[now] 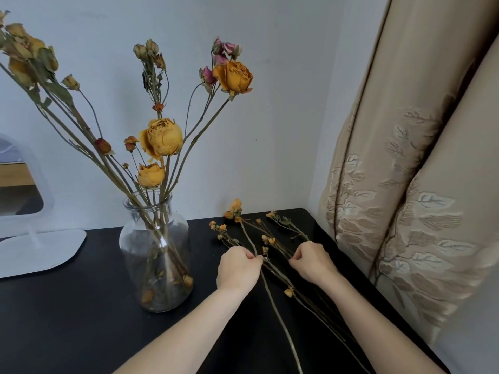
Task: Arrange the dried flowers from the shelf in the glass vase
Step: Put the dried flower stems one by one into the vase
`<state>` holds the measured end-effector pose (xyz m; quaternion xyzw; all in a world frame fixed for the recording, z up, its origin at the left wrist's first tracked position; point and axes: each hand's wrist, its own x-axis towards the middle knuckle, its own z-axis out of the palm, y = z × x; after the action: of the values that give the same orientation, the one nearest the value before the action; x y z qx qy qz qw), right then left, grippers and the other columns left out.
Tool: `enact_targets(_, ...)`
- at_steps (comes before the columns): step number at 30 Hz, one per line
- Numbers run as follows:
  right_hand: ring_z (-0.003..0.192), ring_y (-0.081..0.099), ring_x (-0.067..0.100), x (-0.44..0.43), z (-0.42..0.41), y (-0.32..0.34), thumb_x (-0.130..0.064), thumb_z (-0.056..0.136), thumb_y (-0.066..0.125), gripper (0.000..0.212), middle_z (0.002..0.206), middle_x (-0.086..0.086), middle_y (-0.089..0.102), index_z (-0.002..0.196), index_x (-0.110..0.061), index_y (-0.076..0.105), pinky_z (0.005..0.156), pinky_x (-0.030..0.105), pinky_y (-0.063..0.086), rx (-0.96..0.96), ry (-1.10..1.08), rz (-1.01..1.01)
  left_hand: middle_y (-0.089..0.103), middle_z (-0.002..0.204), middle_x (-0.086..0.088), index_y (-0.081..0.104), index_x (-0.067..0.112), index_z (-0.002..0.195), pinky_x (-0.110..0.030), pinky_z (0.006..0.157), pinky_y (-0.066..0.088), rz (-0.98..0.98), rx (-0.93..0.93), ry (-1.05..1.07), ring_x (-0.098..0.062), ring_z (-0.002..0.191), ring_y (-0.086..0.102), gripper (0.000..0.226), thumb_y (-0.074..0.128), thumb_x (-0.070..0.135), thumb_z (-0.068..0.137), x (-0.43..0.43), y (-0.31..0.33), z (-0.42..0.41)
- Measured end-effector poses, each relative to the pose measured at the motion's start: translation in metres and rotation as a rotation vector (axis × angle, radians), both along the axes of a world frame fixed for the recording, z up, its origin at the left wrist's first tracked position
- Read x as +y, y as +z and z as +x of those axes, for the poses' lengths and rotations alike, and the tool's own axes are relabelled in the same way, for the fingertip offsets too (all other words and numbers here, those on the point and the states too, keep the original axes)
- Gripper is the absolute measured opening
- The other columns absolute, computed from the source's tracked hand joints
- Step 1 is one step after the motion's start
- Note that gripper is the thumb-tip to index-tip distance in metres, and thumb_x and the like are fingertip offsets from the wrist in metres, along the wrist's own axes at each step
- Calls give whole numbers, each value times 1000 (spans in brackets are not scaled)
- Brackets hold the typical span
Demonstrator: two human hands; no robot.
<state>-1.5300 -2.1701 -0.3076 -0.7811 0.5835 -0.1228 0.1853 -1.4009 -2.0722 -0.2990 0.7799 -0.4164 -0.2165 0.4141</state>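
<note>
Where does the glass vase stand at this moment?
In the head view, the glass vase stands upright on the black shelf, left of centre, between the white mirror base and the left hand, which pinches a dried stem.

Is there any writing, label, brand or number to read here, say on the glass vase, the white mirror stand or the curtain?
None: no text can be read anywhere in this view.
The glass vase bears no label, the white mirror stand shows no brand, and the curtain carries only embroidered leaves.
</note>
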Motion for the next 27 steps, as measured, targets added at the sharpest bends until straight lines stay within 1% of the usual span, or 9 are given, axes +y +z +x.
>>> enact_targets(4, 78, 66, 16, 1, 1, 1, -23, 87, 62, 18, 85, 5, 69, 84, -9, 71, 69, 29, 55, -26, -10, -2, 62, 71, 1, 64, 15, 71, -24, 68, 43, -4, -4, -2, -9, 70, 58, 23, 59, 28, 89, 2, 0, 6)
enact_targets(7, 75, 65, 15, 1, 1, 5, -24, 88, 61, 19, 82, 4, 69, 83, -9, 72, 70, 30, 56, -79, -4, -18, 60, 71, 3, 60, 19, 68, -19, 59, 39, -23, -20, -13, -5, 67, 53, 24, 57, 29, 90, 4, 0, 10)
enact_targets(9, 74, 62, 11, 2, 2, 11, -25, 88, 62, 17, 81, 0, 67, 81, -13, 72, 69, 26, 53, -137, 10, -27, 60, 73, 3, 59, 19, 71, -18, 58, 37, -57, -36, -20, -5, 68, 54, 22, 56, 29, 90, 6, 2, 11)
enact_targets(11, 78, 61, 9, 4, 4, 20, -26, 87, 63, 12, 83, -3, 65, 82, -17, 70, 70, 23, 48, -228, 23, -41, 61, 75, 2, 59, 21, 74, -17, 59, 37, -108, -37, -26, -7, 71, 56, 19, 56, 30, 91, 8, 4, 12)
enact_targets(14, 82, 59, 8, 11, 8, 40, -26, 87, 63, 11, 85, -5, 64, 89, -18, 69, 70, 19, 42, -402, 60, -74, 62, 77, 2, 60, 23, 77, -16, 59, 38, -182, -25, -42, -7, 72, 57, 16, 55, 30, 91, 13, 11, 14)
enact_targets(18, 73, 55, 1, 29, 13, 73, -29, 88, 62, 12, 77, -10, 61, 90, -19, 68, 59, 13, 35, -620, 101, -121, 63, 77, 2, 60, 23, 77, -14, 60, 38, -272, -47, -58, -8, 73, 58, 16, 55, 31, 91, 24, 27, 16)
enact_targets(21, 76, 56, 3, 46, 18, 96, -28, 87, 62, 11, 78, -9, 62, 91, -19, 68, 64, 15, 39, -792, 129, -108, 64, 73, -1, 61, 19, 78, -15, 62, 41, -355, -63, -95, -12, 71, 60, 18, 56, 31, 90, 37, 42, 17)
enact_targets(23, 70, 54, 4, 59, 22, 109, -28, 87, 62, 11, 73, -8, 60, 90, -19, 68, 65, 18, 40, -896, 133, -96, 61, 66, -1, 61, 20, 78, -16, 59, 40, -401, -95, -121, -11, 62, 56, 18, 56, 32, 90, 50, 51, 19)
enact_targets(27, 59, 47, 3, 81, 28, 130, -27, 88, 61, 9, 67, -8, 57, 86, -21, 67, 65, 20, 40, -1052, 135, -62, 62, 64, -6, 61, 21, 80, -18, 60, 41, -464, -167, -180, -17, 61, 57, 18, 56, 35, 89, 78, 63, 24)
